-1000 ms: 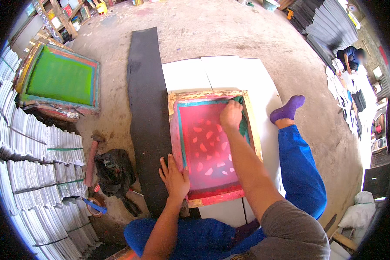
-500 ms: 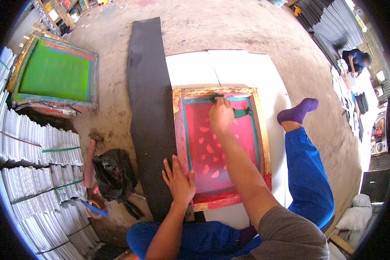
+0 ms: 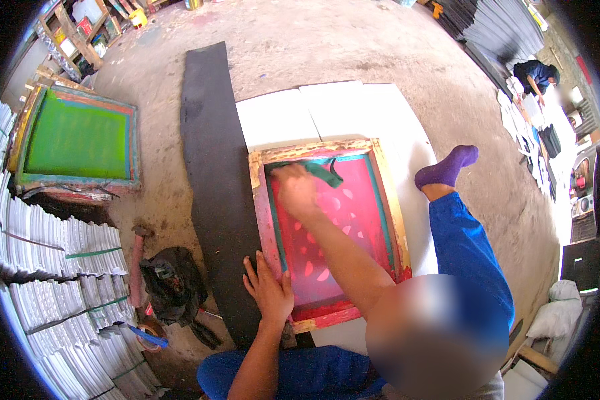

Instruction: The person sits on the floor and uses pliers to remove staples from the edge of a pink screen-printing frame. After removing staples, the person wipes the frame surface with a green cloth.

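Observation:
A screen printing frame (image 3: 395,227) with a wooden rim and pink-red mesh lies flat in front of me, pale drop-like shapes showing in its mesh. Inside its far left corner, my right hand (image 3: 297,192), slightly smeared by motion, presses a dark green cloth (image 3: 327,175) against the mesh. Part of the cloth trails to the right of the hand. My left hand (image 3: 271,291) is spread open at the frame's near left edge, its fingers reaching over the long black sheet (image 3: 210,167). White sheets (image 3: 273,120) lie under the frame.
Another framed screen with green mesh (image 3: 80,137) stands at the left. Below it are tied stacks of white sheets (image 3: 40,247), a hammer (image 3: 137,267), a black plastic bag (image 3: 173,280) and a tape roll (image 3: 152,333). Another person (image 3: 535,77) bends over at far right.
My right hand has moved left with the green cloth along the frame's far side into the far left corner. My left hand stays at the frame's edge. The whole view has shifted slightly.

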Demonstrator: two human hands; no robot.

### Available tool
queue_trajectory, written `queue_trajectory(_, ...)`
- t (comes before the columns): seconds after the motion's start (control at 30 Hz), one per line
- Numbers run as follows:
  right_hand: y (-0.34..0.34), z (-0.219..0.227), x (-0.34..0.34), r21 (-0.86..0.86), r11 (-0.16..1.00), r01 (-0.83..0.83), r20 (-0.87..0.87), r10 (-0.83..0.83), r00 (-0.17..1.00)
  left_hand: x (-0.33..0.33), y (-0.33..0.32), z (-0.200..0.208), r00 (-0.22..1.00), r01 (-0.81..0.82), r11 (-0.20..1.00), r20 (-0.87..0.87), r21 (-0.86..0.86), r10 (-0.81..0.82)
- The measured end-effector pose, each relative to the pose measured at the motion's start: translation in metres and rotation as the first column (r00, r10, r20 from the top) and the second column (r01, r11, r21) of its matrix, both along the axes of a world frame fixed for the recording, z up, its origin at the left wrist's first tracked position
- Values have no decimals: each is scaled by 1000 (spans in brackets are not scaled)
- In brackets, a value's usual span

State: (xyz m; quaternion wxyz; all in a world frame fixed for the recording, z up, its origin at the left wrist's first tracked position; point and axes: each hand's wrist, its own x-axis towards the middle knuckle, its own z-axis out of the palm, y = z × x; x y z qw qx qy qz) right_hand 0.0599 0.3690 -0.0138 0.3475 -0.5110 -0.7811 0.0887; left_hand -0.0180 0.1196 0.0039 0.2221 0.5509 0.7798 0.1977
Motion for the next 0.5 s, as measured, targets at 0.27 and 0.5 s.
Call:
queue_trajectory(0.27,5,-11,-5,-153,986,-67,-31,63,997,0,0,0,1000,3,1000,-9,4,-3)
queue_trajectory(0.5,2,-10,-7,-136,984,-116,-6,116,993,-1,1,1,1000,9,1000,-20,-15,-10)
